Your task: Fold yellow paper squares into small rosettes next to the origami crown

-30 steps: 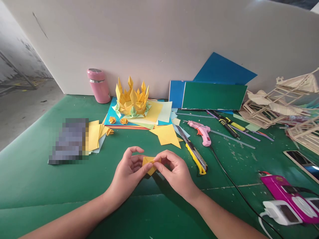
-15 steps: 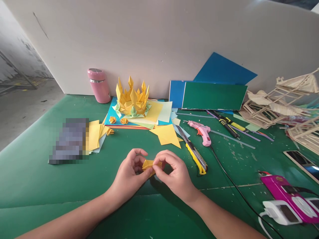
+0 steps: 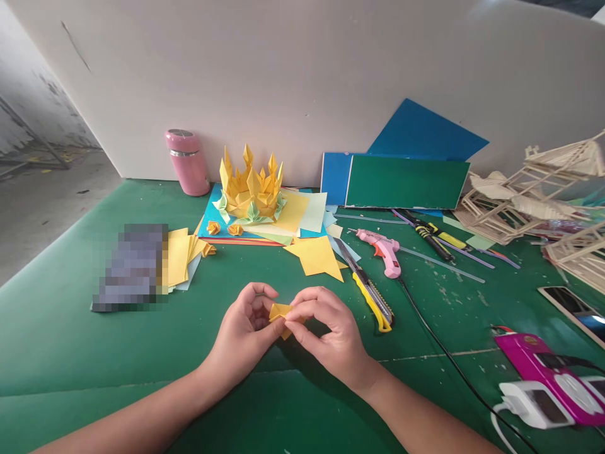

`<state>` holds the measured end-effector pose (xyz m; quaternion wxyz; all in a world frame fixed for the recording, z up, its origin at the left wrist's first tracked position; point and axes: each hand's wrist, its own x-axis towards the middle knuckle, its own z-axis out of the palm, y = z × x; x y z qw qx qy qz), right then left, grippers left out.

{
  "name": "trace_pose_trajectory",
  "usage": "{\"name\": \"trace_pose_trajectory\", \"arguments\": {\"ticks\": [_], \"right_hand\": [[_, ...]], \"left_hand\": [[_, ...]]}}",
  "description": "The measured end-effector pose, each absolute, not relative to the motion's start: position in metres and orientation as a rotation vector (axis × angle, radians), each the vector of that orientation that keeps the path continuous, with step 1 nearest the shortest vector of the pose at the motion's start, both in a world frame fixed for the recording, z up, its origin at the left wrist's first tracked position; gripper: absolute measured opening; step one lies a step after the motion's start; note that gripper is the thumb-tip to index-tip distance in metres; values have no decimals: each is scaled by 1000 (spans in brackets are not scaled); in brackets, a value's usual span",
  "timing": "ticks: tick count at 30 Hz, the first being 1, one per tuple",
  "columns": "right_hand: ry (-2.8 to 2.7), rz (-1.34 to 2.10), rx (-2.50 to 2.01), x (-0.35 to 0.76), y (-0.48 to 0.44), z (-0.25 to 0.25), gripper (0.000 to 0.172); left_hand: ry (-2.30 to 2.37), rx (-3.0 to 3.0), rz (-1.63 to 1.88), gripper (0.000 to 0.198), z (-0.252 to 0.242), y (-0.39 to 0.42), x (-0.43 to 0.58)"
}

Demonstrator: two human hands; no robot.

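Small folded yellow paper (image 3: 280, 310) is between the two hands, over the green surface (image 3: 142, 378). Left hand (image 3: 243, 328): narrow grip, thumb on the near face, index finger arched clear, other fingers curled behind. Right hand (image 3: 328, 328): narrow pinch, thumb and fingertips on the paper's right part, partly covering it. Just beyond the hands: yellow cutout (image 3: 314, 257), pointed corners. Right of that, cutter (image 3: 371, 296), yellow handle toward the person, then pink glue gun (image 3: 385, 252), cord running to the near right. Farther left, three folded roses: two (image 3: 213, 227) (image 3: 235, 229) on the blue sheet (image 3: 212, 205), one (image 3: 208, 250) by the yellow sheets (image 3: 177, 258). Behind, yellow paper crown (image 3: 250, 192) upright on the sheets; pink bottle (image 3: 189, 164) left of it by the wall. Far right: stick model (image 3: 496, 214), phone (image 3: 574, 315), magenta power strip (image 3: 534, 359).
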<state>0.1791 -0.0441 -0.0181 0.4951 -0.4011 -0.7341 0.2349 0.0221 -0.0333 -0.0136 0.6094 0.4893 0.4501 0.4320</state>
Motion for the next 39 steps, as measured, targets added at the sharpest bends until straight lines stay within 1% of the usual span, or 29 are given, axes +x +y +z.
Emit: {"name": "trace_pose_trajectory", "arguments": {"ticks": [5, 11, 17, 20, 24, 27, 33, 39], "right_hand": [[-1778, 519, -941, 181, -43, -18, 9], [-1740, 534, -991, 182, -43, -20, 9], [-1745, 541, -986, 183, -43, -17, 12], [-1708, 659, -994, 183, -43, -17, 15], [-1483, 942, -1067, 181, -41, -20, 13], [-1445, 1038, -1140, 179, -41, -20, 10], [-1496, 967, -1172, 178, -42, -19, 13], [-1542, 846, -1131, 180, -41, -20, 10]], "left_hand": [[1023, 1050, 1038, 39, -11, -32, 22], [973, 968, 1058, 45, -9, -31, 25], [936, 946, 1061, 43, -7, -31, 24], [956, 949, 1077, 40, -8, -30, 22], [1009, 1009, 1068, 32, -9, -30, 21], [1082, 1078, 1040, 26, -9, -30, 21], [1134, 1065, 965, 20, -8, -29, 21], [1130, 1079, 897, 21, -7, -29, 22]]}}
